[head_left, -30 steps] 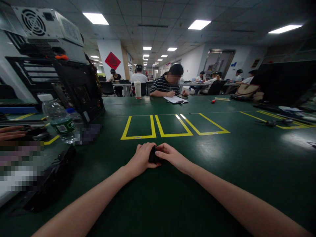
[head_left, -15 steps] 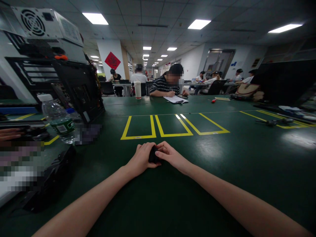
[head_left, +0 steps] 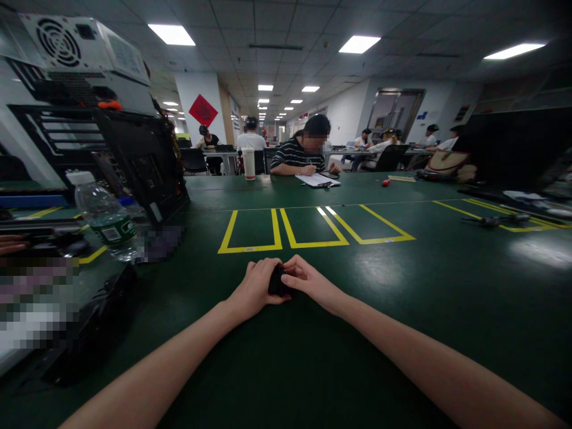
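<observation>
Desk (head_left: pixel 304 363), dark green, its surface partly glossy, with two bare forearms reaching in from the near corners. Left hand (head_left: pixel 254 285), one, curved with its back upward, fingers over the top and thumb along the near side, partly closed around a small black object (head_left: pixel 276 286). Right hand (head_left: pixel 309 282), one, fingers bent and thumb laid against the same object, closed on its right side. The object sat between the two palms, low over the desk at the middle; most of it was covered and its kind could not be told. Black equipment (head_left: pixel 92 328), at near left, dark and indistinct. Yellow tape outlines (head_left: pixel 319 243), three in a row, open on their far side, just beyond the hands. Clear plastic bottle (head_left: pixel 114 231), white-capped, green-labelled, upright at left. Another person's fingers (head_left: pixel 11 245), at the left edge. Black slender items (head_left: pixel 491 222), lying by further yellow tape at right. Black computer chassis (head_left: pixel 138 158), standing behind the bottle, with a metal box (head_left: pixel 60 44) bearing a round fan grille above. White cup (head_left: pixel 249 164), one, upright toward the far edge. Clipboard (head_left: pixel 318 180) with paper, before a seated person (head_left: pixel 289 156) in a striped top, writing. Red item (head_left: pixel 385 183), small, to the clipboard's right. Red diamond-shaped hanging (head_left: pixel 203 111), on a white pillar beyond.
</observation>
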